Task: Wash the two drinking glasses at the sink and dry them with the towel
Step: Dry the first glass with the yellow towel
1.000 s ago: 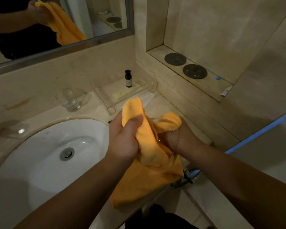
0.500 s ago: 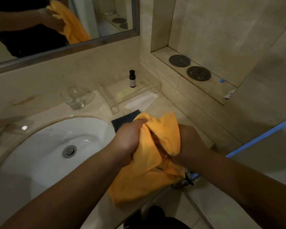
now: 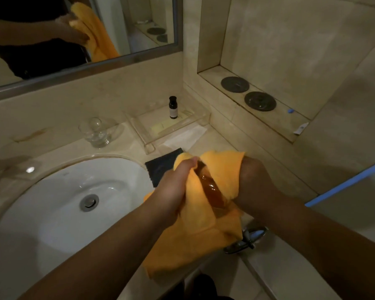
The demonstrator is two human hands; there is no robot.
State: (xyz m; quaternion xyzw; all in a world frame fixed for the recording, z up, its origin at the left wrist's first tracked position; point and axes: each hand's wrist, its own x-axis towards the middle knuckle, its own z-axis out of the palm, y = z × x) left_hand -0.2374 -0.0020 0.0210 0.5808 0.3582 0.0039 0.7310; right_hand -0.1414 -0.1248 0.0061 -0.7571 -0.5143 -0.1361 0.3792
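An orange towel (image 3: 195, 239) is bunched between both my hands, just right of the white sink (image 3: 52, 213). A drinking glass (image 3: 211, 189) lies inside the cloth, only a strip of it showing through the folds. My left hand (image 3: 175, 191) grips the towel against the glass from the left. My right hand (image 3: 251, 180) holds the wrapped glass from the right. The other drinking glass (image 3: 95, 132) stands upright on the counter behind the sink, apart from both hands.
A clear tray (image 3: 152, 135) with a small dark bottle (image 3: 173, 107) sits at the back of the counter. A dark cloth (image 3: 160, 167) lies by the basin edge. Two dark coasters (image 3: 260, 101) rest in the wall niche. A chrome handle (image 3: 245, 239) sticks out below the towel.
My left hand has dropped from its raised grip and moved down along the towel. The cloth has opened a little, so the glass now shows between my hands.
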